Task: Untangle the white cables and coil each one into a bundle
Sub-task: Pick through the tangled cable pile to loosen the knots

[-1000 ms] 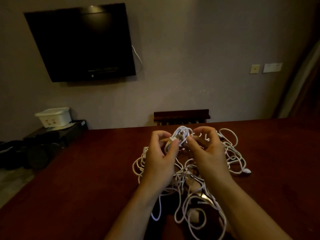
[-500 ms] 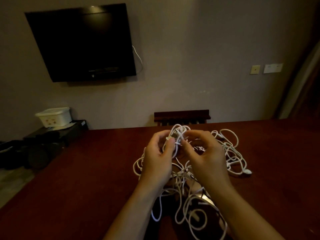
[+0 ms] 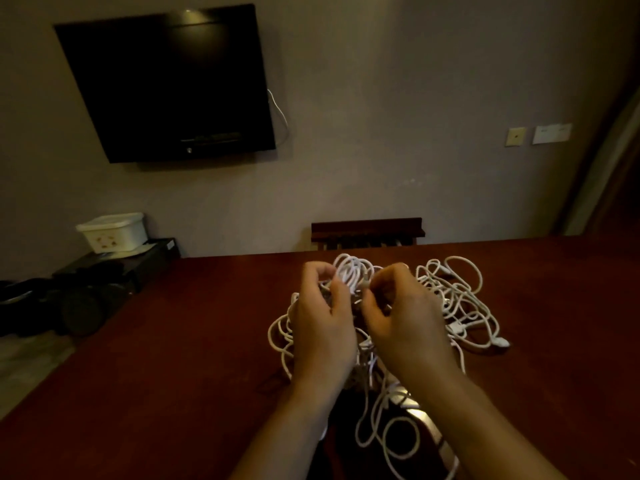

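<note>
White cables point(image 3: 453, 299) heaped on table point(image 3: 173, 341), below wall TV point(image 3: 166, 84); left hand point(image 3: 322, 327) and right hand point(image 3: 405, 323) curled, pinching small coil point(image 3: 349, 273) above heap; likely light, limp, snag-prone; best gripped near plug point(image 3: 500, 342).

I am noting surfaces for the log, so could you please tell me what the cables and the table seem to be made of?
White cables: seemingly flexible plastic or rubber sheathing, smooth and matt, bending into loose loops. Table: dark reddish-brown, probably polished or lacquered wood, with a faint sheen; the dim light leaves this open.
</note>
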The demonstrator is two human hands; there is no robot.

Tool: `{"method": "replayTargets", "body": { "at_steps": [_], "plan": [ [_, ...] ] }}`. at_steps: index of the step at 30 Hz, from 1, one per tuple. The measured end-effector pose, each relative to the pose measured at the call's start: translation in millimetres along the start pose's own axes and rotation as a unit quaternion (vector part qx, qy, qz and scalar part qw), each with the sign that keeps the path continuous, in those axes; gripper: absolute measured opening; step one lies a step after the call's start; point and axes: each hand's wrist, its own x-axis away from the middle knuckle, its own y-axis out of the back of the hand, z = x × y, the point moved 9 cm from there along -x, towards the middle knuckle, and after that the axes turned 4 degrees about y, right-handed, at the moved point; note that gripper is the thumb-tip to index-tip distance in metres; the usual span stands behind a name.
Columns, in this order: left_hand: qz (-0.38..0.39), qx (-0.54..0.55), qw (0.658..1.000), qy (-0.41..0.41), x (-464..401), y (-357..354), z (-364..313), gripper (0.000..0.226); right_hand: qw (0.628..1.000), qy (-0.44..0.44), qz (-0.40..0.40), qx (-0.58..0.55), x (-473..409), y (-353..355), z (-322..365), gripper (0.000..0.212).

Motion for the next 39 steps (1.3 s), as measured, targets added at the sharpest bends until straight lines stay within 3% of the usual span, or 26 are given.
{"method": "replayTargets", "body": {
  "at_steps": [2,6,8,13,19,25,31,39],
  "plan": [
    [-0.018,0.001,1.000,-0.012,-1,4,-2,0.008,0.999,0.003,0.005,-0.037,0,0,2,0.031],
    [0.022,0.085,0.994,0.059,-8,-5,16,0.016,0.990,-0.004,-0.003,-0.144,-2,3,4,0.021],
    [0.005,0.086,0.993,0.077,-12,-2,23,0.016,0.983,-0.022,0.004,-0.184,-1,0,1,0.019],
    [-0.040,0.083,0.994,0.061,-14,11,19,0.014,0.982,-0.013,-0.001,-0.187,3,-2,3,0.022],
    [-0.014,0.133,0.988,0.072,-10,7,14,0.026,0.975,-0.006,-0.026,-0.222,0,6,5,0.031],
    [0.033,0.123,0.990,0.055,-12,0,11,0.041,0.972,-0.035,-0.047,-0.229,-5,17,-10,0.022],
    [-0.028,0.072,0.996,0.038,-13,11,16,0.012,0.976,0.004,-0.026,-0.215,-2,9,3,0.018],
    [-0.100,0.072,0.991,0.048,-11,25,18,0.030,0.974,0.041,-0.022,-0.220,3,8,17,0.024]
  ]
}}
